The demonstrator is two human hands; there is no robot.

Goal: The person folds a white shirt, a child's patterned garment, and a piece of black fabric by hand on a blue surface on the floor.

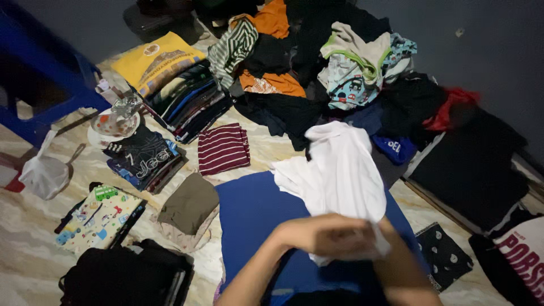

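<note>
Over the near end of the blue mat [249,215], both hands grip a white garment [340,170]. The left hand [323,233] crosses in front with its fingers closed around a bunched end of the cloth; the right hand [378,238] is mostly hidden behind that bunch, and it seems to be closed on the same end, though its fingers cannot be made out. The rest of the garment rises and drapes away from the hands, crumpled, toward the mat's far edge.

To handle it well, I judge the hands should move apart along one hem or the shoulder line, so the cloth hangs flat before it is laid on the bare blue surface, then smooth it outward from the middle.

Left of the mat lie an olive folded piece [190,203] and a maroon striped folded shirt [223,148] on the floor. Beyond these stands a stack of folded shirts [187,99] topped by a yellow one. At the mat's far edge a loose heap of unsorted clothes [317,62] spreads toward the wall.
</note>
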